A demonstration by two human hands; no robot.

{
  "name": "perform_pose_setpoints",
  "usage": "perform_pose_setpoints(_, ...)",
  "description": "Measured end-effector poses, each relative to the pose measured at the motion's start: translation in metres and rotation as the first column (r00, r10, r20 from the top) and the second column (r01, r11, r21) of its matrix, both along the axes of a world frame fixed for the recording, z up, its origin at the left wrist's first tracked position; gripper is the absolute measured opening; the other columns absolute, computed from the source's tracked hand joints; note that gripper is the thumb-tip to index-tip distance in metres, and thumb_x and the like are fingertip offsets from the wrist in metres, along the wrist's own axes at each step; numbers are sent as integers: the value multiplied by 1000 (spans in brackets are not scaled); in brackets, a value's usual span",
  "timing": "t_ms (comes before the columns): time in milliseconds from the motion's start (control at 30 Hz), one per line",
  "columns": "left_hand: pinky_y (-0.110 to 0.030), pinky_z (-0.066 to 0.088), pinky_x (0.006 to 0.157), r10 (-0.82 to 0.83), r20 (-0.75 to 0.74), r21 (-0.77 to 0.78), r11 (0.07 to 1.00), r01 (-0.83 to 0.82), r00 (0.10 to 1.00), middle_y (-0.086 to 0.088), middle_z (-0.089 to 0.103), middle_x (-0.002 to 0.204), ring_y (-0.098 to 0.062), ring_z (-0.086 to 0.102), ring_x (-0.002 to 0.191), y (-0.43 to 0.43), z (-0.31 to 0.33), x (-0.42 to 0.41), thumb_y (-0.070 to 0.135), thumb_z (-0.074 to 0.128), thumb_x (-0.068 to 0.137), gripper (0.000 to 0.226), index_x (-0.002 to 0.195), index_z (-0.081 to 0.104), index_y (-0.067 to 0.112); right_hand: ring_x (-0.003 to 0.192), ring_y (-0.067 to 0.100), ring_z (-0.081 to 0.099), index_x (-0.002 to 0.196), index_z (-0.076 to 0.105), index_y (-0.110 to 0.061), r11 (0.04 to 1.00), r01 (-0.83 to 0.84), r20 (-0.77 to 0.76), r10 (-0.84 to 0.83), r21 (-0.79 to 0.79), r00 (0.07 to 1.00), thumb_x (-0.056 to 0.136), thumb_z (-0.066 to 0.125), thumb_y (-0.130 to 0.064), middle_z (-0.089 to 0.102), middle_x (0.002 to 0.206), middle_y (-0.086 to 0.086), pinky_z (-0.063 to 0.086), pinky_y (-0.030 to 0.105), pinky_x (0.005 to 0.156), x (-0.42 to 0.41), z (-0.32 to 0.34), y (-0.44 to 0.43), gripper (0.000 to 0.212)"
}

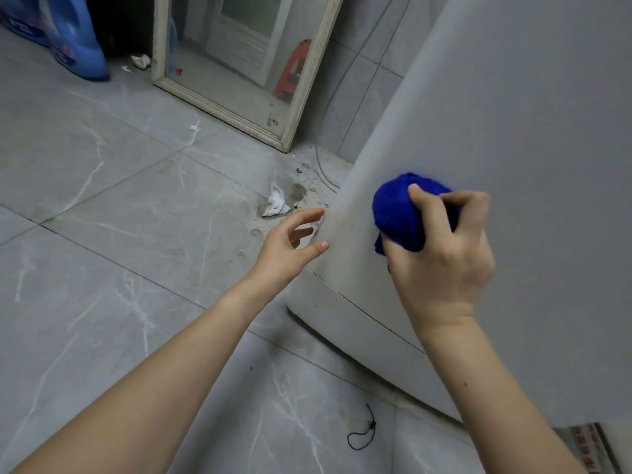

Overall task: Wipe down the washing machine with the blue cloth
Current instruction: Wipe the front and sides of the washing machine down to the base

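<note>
The washing machine (513, 114) is a pale grey cabinet filling the right side of the view. My right hand (444, 261) holds the bunched blue cloth (400, 213) pressed against the machine's flat side panel, low down near its left corner edge. My left hand (290, 241) hovers with fingers spread, its fingertips at or just touching that corner edge, and holds nothing.
A framed mirror (239, 63) leans on the tiled wall behind. Blue detergent bottles (75, 39) stand top left. A crumpled white tissue (275, 201) and dirt lie on the grey floor tiles near the machine's foot. A black cord loop (362, 432) lies at the bottom.
</note>
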State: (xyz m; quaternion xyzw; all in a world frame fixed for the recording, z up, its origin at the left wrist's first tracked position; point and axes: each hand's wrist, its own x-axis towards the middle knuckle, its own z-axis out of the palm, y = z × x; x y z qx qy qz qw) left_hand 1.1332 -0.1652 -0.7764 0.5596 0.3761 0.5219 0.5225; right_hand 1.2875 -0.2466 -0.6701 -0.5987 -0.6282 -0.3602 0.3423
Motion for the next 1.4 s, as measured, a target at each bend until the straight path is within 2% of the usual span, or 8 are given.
perform_pose_setpoints(233, -41, 44, 109, -39, 8, -7, 999, 39, 999, 24, 61, 125, -5, 59, 118, 0, -8, -4, 6, 72, 87, 46, 119, 62, 38, 69, 26, 60, 102, 71, -12, 896, -39, 168, 126, -442, 978, 51, 90, -17, 57, 101, 11, 45, 27, 41, 3, -122, -16, 55)
perform_pose_setpoints(533, -17, 49, 97, -65, 66, -25, 997, 67, 996, 17, 64, 122, -5, 63, 113, 6, -1, -6, 4, 62, 94, 37, 125, 62, 24, 72, 30, 58, 106, 69, -15, 999, -25, 94, 28, -38, 995, 65, 74, -17, 61, 104, 15, 36, 25, 49, -21, 2, 16, 42)
perform_pose_setpoints(800, -32, 47, 106, -54, -54, 8, 998, 54, 997, 17, 61, 124, -12, 59, 119, 6, -27, -8, 3, 66, 90, 43, 120, 60, 33, 70, 29, 57, 107, 60, -15, 907, -129, 189, 219, -400, 957, 54, 84, -6, 48, 115, 10, 40, 26, 43, 17, -163, -6, 59)
perform_pose_setpoints(933, -35, 45, 108, -75, -108, -15, 997, 74, 991, 20, 60, 124, -8, 57, 120, 6, -38, -10, 4, 68, 89, 46, 122, 58, 35, 93, 26, 48, 114, 53, -21, 961, -123, -123, 95, -248, 988, 52, 84, 1, 42, 117, 7, 52, 34, 58, -4, -189, -10, 72)
perform_pose_setpoints(1067, -17, 46, 97, -85, -78, -15, 996, 84, 993, 17, 60, 127, -6, 57, 119, 8, -48, -9, 4, 71, 87, 50, 125, 57, 34, 106, 31, 50, 113, 56, -14, 980, -50, -555, -66, -191, 829, 59, 80, 7, 35, 121, 2, 56, 45, 80, -29, -219, -20, 63)
perform_pose_setpoints(1167, -10, 45, 89, -59, -72, -1, 998, 59, 996, 7, 62, 127, -6, 61, 115, 8, -48, -1, 0, 73, 84, 49, 127, 57, 18, 109, 25, 50, 112, 52, -5, 979, 131, -874, -197, -155, 444, 69, 82, 0, 31, 122, -2, 54, 39, 85, -23, -224, -31, 53)
perform_pose_setpoints(1233, -18, 48, 95, -43, -99, 7, 999, 44, 994, 5, 63, 127, -11, 62, 114, 12, -48, 0, 1, 75, 82, 50, 126, 58, 16, 113, 24, 46, 113, 47, 1, 967, 226, -940, -182, -118, 290, 75, 82, -8, 34, 126, 12, 47, 29, 89, -25, -226, -29, 52)
perform_pose_setpoints(1400, -41, 50, 103, -41, -141, 29, 999, 45, 989, 7, 64, 124, -12, 63, 113, 15, -49, -1, 7, 76, 79, 48, 120, 59, 23, 113, 36, 46, 113, 38, 7, 984, 90, -962, -172, -157, 211, 82, 76, -12, 31, 130, 24, 42, 34, 97, -84, -236, 26, 53)
